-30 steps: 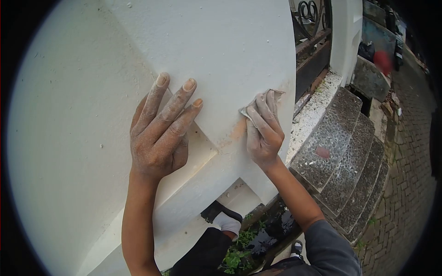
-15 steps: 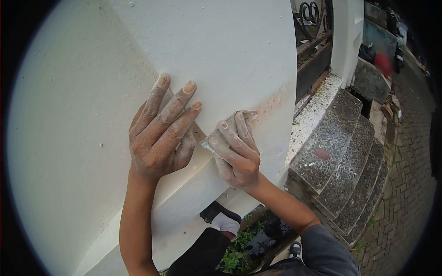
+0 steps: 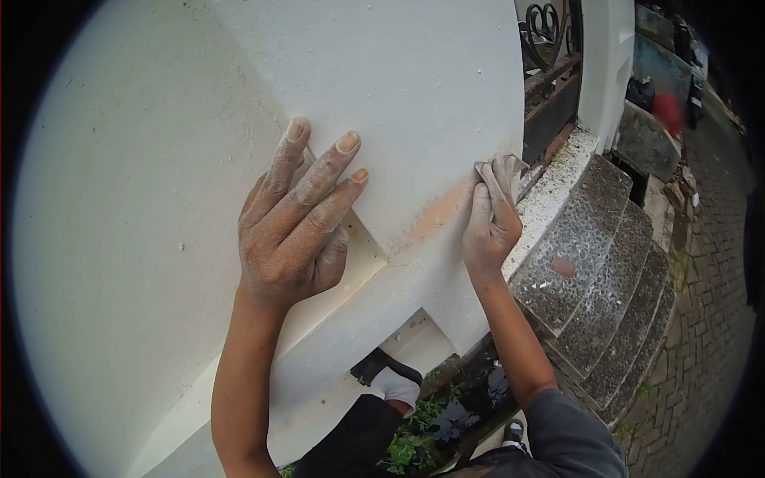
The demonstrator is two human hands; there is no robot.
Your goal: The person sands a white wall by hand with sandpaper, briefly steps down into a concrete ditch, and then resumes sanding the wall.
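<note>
Two dust-whitened hands rest against a white plastered pillar [image 3: 382,80] beside a street. The left hand [image 3: 295,231], at 9 o'clock from the right one, lies flat on the pillar face. Its grip is wide, with the fingers spread and pointing toward 1 o'clock, and it holds nothing. Its palm covers the corner where the face steps out to a lower ledge [image 3: 358,275].

The right hand [image 3: 490,227], just right of frame centre, presses a small grey sheet [image 3: 500,165] against the pillar's right-hand edge. Its fingers are laid over the sheet, a narrow grip pinning it to the plaster, and only the sheet's upper corner shows past the fingertips at 12 o'clock of the hand. Whether the thumb wraps behind the sheet cannot be told. A pale orange patch [image 3: 434,219] streaks the face at 8 o'clock from the sheet, between the two hands and touching neither palm.

A grey sleeve [image 3: 570,438] covers the right arm from the elbow down, at 5 o'clock in the frame. At 6 o'clock, below the pillar base, a dark shoe with a white sock [image 3: 390,382] stands near green plants [image 3: 414,446]. Pebbled stone steps [image 3: 590,247] fan out at 3 o'clock, just beside the right wrist, with brick paving [image 3: 709,319] beyond them. A dark iron gate [image 3: 550,48] with scrollwork stands at 1 o'clock, behind the pillar's edge.
</note>
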